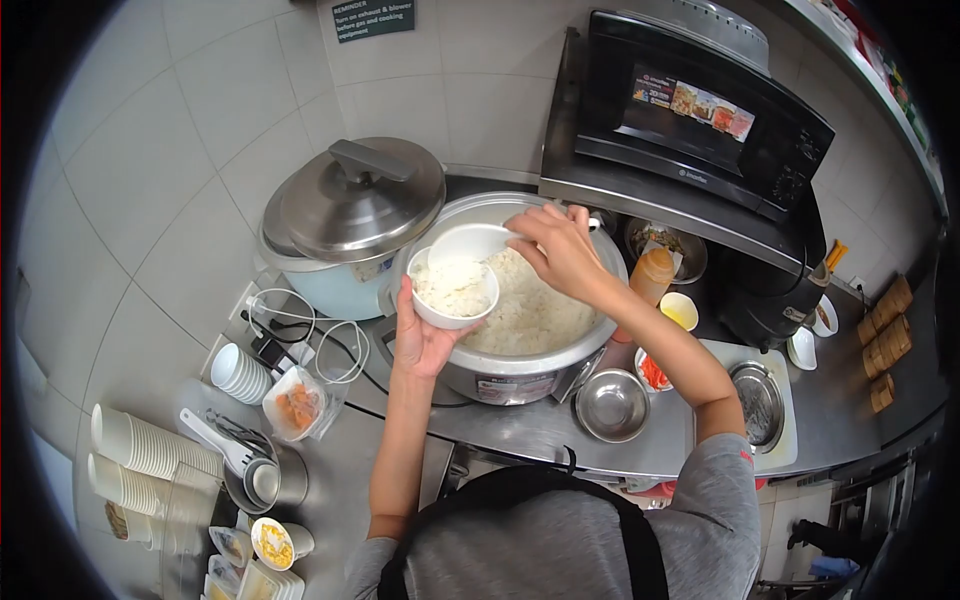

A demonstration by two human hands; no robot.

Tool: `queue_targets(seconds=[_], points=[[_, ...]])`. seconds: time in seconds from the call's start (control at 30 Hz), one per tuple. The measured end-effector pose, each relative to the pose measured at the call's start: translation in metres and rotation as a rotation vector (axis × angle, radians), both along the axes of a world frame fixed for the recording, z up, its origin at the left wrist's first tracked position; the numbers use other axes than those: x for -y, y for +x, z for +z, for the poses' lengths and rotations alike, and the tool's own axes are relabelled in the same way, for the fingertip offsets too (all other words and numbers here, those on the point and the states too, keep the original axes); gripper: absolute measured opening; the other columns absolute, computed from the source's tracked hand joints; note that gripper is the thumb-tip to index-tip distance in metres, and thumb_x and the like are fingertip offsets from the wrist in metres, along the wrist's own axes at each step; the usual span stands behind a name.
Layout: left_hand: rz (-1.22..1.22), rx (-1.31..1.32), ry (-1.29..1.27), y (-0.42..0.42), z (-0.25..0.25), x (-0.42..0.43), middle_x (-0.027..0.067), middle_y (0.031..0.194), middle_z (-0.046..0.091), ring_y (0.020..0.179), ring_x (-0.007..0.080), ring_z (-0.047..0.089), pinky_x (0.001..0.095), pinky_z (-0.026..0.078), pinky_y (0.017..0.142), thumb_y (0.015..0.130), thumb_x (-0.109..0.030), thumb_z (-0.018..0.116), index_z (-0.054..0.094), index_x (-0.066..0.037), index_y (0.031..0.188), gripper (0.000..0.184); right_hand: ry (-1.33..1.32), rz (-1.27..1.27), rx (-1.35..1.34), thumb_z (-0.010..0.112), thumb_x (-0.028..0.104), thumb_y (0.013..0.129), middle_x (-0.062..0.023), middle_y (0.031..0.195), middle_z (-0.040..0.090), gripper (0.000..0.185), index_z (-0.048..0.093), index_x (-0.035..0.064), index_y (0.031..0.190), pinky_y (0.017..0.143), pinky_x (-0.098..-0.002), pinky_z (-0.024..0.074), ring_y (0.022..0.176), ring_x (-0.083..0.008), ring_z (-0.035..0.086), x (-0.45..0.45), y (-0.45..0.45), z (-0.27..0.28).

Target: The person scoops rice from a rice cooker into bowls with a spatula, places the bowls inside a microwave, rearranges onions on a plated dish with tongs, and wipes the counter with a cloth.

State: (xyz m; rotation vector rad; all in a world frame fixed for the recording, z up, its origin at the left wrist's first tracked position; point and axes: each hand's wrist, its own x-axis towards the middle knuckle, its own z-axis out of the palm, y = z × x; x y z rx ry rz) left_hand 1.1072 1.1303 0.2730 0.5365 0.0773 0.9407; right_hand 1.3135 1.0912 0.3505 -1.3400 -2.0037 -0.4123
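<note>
Presumably to limit spills, the left hand (425,342), curled beneath, holds a small round white bowl (452,321) of cooked white rice (453,289) above a wide silver metal cooker (520,366), while the right hand (560,250), nearly closed, pinches a tilted white vessel (470,241), perhaps a scoop.

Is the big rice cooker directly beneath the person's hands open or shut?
Open: no lid covers the rice cooker, and the rice inside shows beside the white bowl in the left hand.
</note>
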Motion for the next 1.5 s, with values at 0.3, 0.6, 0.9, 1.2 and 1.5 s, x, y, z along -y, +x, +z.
queue_targets(seconds=[0.3,0.6,0.9,1.2,1.5], points=[[0.258,-0.034,-0.011,0.009,-0.009,-0.015,0.0146,0.134,0.039,0.123,0.0315,0.039,0.0528,0.037,0.097,0.083,-0.054,0.053,0.031,-0.009,0.133,0.07,-0.461,-0.414,0.44,0.054,0.012,0.076,-0.0123,0.081,0.066,0.014,0.066,0.0086,0.083,0.086,-0.0449,0.0289,0.084,-0.0245,0.062,-0.068,0.039,-0.095],[0.245,0.006,-0.015,0.007,-0.017,-0.024,0.0144,0.136,0.035,0.125,0.0342,0.036,0.0597,0.033,0.097,0.083,-0.05,0.055,0.031,-0.011,0.134,0.069,-0.665,-0.13,0.456,0.054,0.009,0.074,-0.011,0.075,0.065,0.013,0.067,0.0104,0.078,0.085,-0.0407,0.0291,0.084,-0.0237,0.061,-0.048,0.0,-0.093],[0.239,0.007,-0.003,0.006,-0.017,-0.026,0.0149,0.135,0.036,0.124,0.0343,0.037,0.0591,0.034,0.096,0.082,-0.052,0.056,0.031,-0.011,0.133,0.07,-0.926,0.181,0.636,0.061,0.019,0.075,-0.0039,0.072,0.064,0.007,0.065,0.0143,0.078,0.088,-0.0472,0.026,0.084,-0.0221,0.06,-0.049,0.004,-0.067],[0.207,0.047,-0.013,0.001,-0.019,-0.026,0.0149,0.136,0.036,0.124,0.0344,0.036,0.0589,0.034,0.097,0.083,-0.052,0.054,0.03,-0.01,0.134,0.071,-1.737,0.497,-0.077,0.062,0.018,0.082,0.004,0.06,0.05,0.015,0.062,0.0052,0.076,0.048,-0.0193,0.0342,0.053,-0.0049,0.044,-0.089,0.081,-0.112],[0.157,-0.11,0.06,-0.007,-0.006,-0.002,0.0144,0.137,0.036,0.126,0.0327,0.036,0.0568,0.032,0.099,0.088,-0.047,0.048,0.029,-0.01,0.135,0.063,-1.267,0.276,-0.468,0.058,0.019,0.086,0.0033,0.06,0.049,0.017,0.062,0.0032,0.083,0.054,-0.0212,0.0339,0.056,-0.0055,0.042,-0.053,0.111,-0.049]])
